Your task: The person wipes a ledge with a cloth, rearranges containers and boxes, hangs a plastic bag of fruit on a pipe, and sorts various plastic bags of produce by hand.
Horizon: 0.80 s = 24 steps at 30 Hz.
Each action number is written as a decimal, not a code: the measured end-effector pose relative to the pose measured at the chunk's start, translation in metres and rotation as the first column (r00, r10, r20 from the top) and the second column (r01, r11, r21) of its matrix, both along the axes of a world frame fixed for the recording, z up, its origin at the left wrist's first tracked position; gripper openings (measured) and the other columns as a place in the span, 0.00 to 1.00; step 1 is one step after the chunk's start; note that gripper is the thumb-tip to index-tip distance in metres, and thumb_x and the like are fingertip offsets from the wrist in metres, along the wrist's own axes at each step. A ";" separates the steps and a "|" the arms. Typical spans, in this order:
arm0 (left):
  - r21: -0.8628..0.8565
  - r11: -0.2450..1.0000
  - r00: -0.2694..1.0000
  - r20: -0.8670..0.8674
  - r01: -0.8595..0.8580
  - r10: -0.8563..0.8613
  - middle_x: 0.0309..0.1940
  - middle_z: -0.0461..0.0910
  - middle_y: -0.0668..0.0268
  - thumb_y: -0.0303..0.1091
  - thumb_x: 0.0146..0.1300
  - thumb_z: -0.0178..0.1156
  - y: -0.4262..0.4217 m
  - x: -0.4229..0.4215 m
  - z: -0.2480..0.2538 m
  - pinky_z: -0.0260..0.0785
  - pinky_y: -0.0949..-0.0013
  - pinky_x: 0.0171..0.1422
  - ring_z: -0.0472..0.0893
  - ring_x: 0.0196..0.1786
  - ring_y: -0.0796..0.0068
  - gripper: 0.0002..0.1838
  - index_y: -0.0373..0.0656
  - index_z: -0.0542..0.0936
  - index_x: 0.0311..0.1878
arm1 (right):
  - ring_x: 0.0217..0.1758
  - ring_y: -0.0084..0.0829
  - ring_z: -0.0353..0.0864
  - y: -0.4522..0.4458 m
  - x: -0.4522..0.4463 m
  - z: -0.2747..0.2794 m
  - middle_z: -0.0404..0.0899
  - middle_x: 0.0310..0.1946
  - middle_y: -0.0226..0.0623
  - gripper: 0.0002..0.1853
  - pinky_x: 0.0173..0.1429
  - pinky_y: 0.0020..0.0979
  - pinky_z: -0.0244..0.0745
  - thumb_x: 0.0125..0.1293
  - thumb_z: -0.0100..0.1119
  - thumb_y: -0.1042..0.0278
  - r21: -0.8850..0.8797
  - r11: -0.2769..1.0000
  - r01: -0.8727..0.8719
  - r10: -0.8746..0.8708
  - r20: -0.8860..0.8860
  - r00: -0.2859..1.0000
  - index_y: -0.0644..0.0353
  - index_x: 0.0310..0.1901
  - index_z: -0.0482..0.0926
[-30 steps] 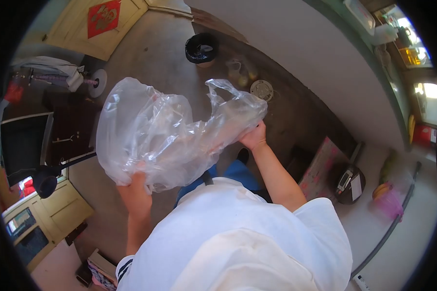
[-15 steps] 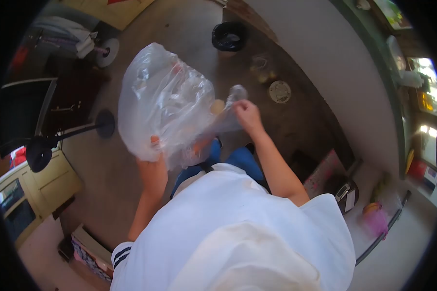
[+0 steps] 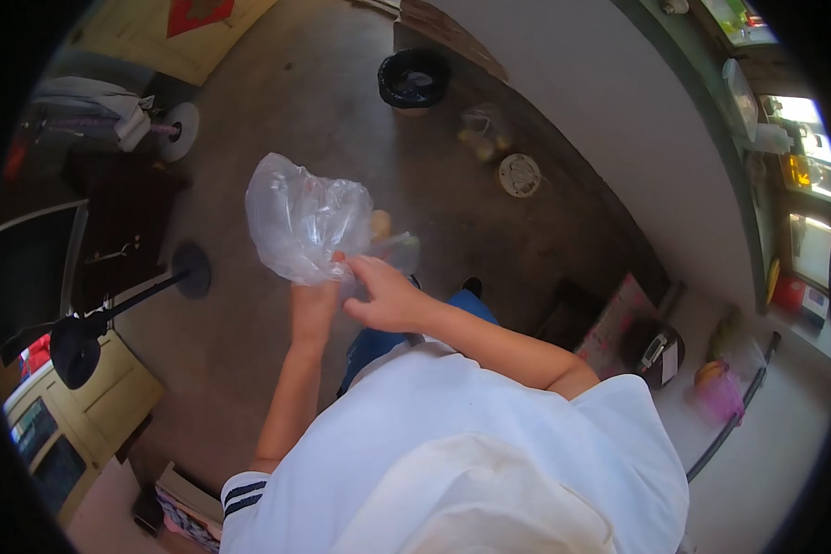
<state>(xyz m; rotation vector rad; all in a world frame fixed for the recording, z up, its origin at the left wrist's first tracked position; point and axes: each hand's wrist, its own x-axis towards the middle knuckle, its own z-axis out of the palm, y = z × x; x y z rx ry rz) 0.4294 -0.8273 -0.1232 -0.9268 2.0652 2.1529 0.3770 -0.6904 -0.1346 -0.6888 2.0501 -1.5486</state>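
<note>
A clear plastic bag (image 3: 309,212), crumpled and bunched, hangs out in front of my body. My left hand (image 3: 314,300) is closed round its gathered near end, and the plastic partly covers the fingers. Close beside it, my right hand (image 3: 388,294) has its fingers stretched to the gathered plastic at the left fingertips. Its thumb stands apart below, with nothing visible between. Just past the bag's right side, a yellowish round thing (image 3: 380,223) shows, partly hidden; I cannot make out its kind.
A black-lined bin (image 3: 414,79) stands ahead on the floor, near a clear bag of yellowish round things (image 3: 485,138) and a round drain cover (image 3: 520,175). A black stand with a round base (image 3: 192,270) is at left. A wall (image 3: 600,102) runs along the right.
My right hand has let go of the bag's right edge and come left beside my left hand. The bag, spread wide before, is now smaller and more bunched.
</note>
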 end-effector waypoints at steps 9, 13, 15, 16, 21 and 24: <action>0.315 0.911 0.960 0.173 -0.265 0.219 0.44 0.78 0.69 0.32 0.62 0.62 -0.052 -0.023 -0.047 0.69 0.73 0.48 0.77 0.45 0.77 0.15 0.40 0.76 0.52 | 0.28 0.31 0.81 0.025 -0.074 -0.032 0.82 0.28 0.42 0.15 0.37 0.34 0.75 0.58 0.52 0.71 0.237 0.884 0.403 -0.463 0.322 0.826 0.67 0.46 0.74; 0.611 0.665 0.901 0.335 -0.429 0.274 0.41 0.78 0.68 0.36 0.65 0.59 -0.054 -0.044 -0.063 0.70 0.72 0.46 0.77 0.43 0.75 0.12 0.42 0.76 0.48 | 0.27 0.29 0.78 0.040 -0.092 -0.033 0.81 0.29 0.38 0.13 0.35 0.31 0.73 0.59 0.53 0.69 0.240 0.846 0.475 -0.531 0.321 0.784 0.65 0.44 0.75; 0.679 0.584 0.896 0.337 -0.444 0.289 0.40 0.78 0.68 0.37 0.66 0.57 -0.044 -0.067 -0.054 0.71 0.71 0.46 0.78 0.44 0.74 0.11 0.42 0.76 0.47 | 0.27 0.32 0.78 0.045 -0.100 -0.049 0.80 0.30 0.39 0.15 0.36 0.30 0.73 0.58 0.55 0.65 0.188 0.925 0.330 -0.380 0.443 0.812 0.65 0.45 0.75; 0.717 0.559 0.909 0.309 -0.417 0.282 0.41 0.78 0.67 0.37 0.67 0.57 -0.046 -0.076 -0.054 0.71 0.69 0.49 0.78 0.45 0.73 0.12 0.42 0.76 0.48 | 0.27 0.33 0.78 0.046 -0.107 -0.055 0.80 0.30 0.40 0.17 0.37 0.30 0.73 0.58 0.56 0.64 0.152 0.956 0.251 -0.293 0.498 0.816 0.65 0.46 0.76; 0.717 0.582 0.922 0.256 -0.383 0.292 0.46 0.78 0.63 0.38 0.68 0.55 -0.037 -0.108 -0.039 0.71 0.67 0.55 0.77 0.50 0.72 0.14 0.40 0.75 0.52 | 0.29 0.38 0.79 0.009 -0.154 -0.035 0.80 0.32 0.42 0.23 0.39 0.33 0.74 0.55 0.60 0.54 0.176 0.978 -0.114 0.036 0.395 0.918 0.64 0.46 0.79; 0.591 0.708 0.923 0.256 -0.386 0.288 0.42 0.79 0.66 0.40 0.68 0.55 -0.016 -0.145 -0.007 0.68 0.67 0.54 0.77 0.46 0.72 0.15 0.41 0.76 0.51 | 0.32 0.40 0.81 -0.025 -0.171 -0.020 0.82 0.32 0.45 0.22 0.40 0.37 0.74 0.53 0.61 0.54 0.176 0.965 -0.194 0.156 0.212 0.965 0.64 0.42 0.81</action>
